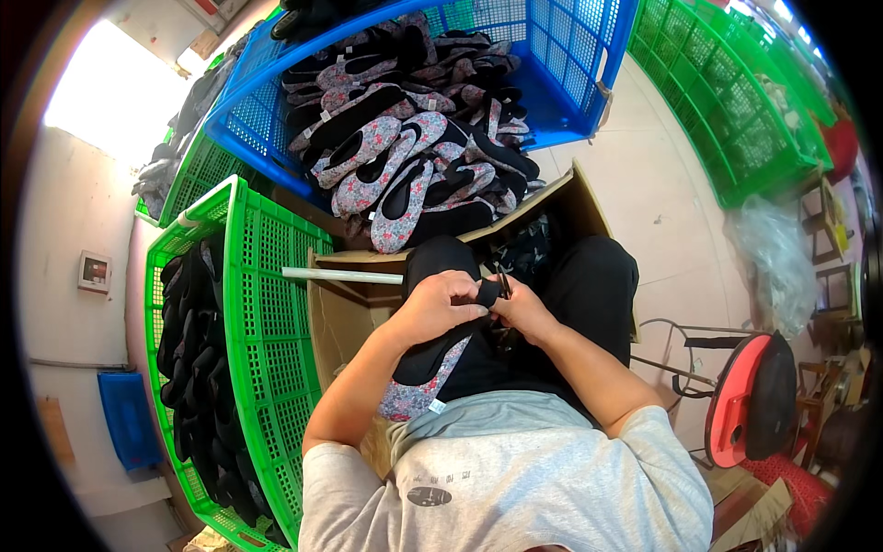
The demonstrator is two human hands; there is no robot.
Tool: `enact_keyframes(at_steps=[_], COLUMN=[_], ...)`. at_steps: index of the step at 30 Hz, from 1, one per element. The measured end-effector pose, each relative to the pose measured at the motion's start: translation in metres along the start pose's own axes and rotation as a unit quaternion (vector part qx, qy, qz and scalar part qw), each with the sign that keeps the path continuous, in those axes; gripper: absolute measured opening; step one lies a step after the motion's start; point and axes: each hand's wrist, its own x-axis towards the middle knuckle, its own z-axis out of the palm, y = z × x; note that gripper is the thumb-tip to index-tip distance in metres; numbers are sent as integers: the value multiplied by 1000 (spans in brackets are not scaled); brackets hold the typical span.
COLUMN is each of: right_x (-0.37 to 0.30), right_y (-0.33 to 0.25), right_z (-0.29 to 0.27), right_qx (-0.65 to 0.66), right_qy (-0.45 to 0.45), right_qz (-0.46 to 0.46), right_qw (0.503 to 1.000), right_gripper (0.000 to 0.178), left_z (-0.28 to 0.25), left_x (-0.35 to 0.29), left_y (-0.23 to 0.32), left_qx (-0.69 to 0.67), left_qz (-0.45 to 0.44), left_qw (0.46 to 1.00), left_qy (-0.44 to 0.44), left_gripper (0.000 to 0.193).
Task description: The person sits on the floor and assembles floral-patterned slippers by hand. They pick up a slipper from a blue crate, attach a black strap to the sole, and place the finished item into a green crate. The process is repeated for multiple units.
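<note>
A floral cloth slipper with a black lining [407, 402] lies along my left thigh, its small white tag showing near the heel. My left hand [444, 305] is closed round the slipper's dark front end, thumb on top. Close beside it, my right hand [524, 311] is closed on small dark scissors [503, 278], whose tips point up and away from me at the slipper's end. The fingers hide most of the scissors, and I cannot tell whether the blades touch the cloth.
Ahead, a blue crate [589, 69] holds a heap of floral slippers [400, 202]. An open cardboard box [589, 198] stands before my knees, with a pale rod [342, 275] across its left side. Left, a green crate [276, 340] holds dark slippers; a red stool [736, 400] stands right.
</note>
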Motion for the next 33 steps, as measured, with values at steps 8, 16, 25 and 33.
enact_keyframes(at_steps=[8, 16, 25, 33], right_x=[-6, -39, -37, -33], right_y=[3, -36, -28, -31], right_z=[-10, -30, -33, -27], right_qx=[3, -4, -65, -25], right_qy=[-32, -47, -208, -204], right_qz=[19, -65, -43, 30], right_qw=[999, 997, 975, 978], right_gripper=[29, 35, 21, 14], left_z=[4, -6, -7, -5], left_x=[11, 11, 17, 22], left_y=[-14, -16, -14, -17], left_qx=[-145, -265, -331, -331], left_qz=[-188, -294, -294, -310], left_qw=[971, 918, 896, 890], left_qy=[-17, -36, -23, -44], left_gripper=[11, 18, 20, 16])
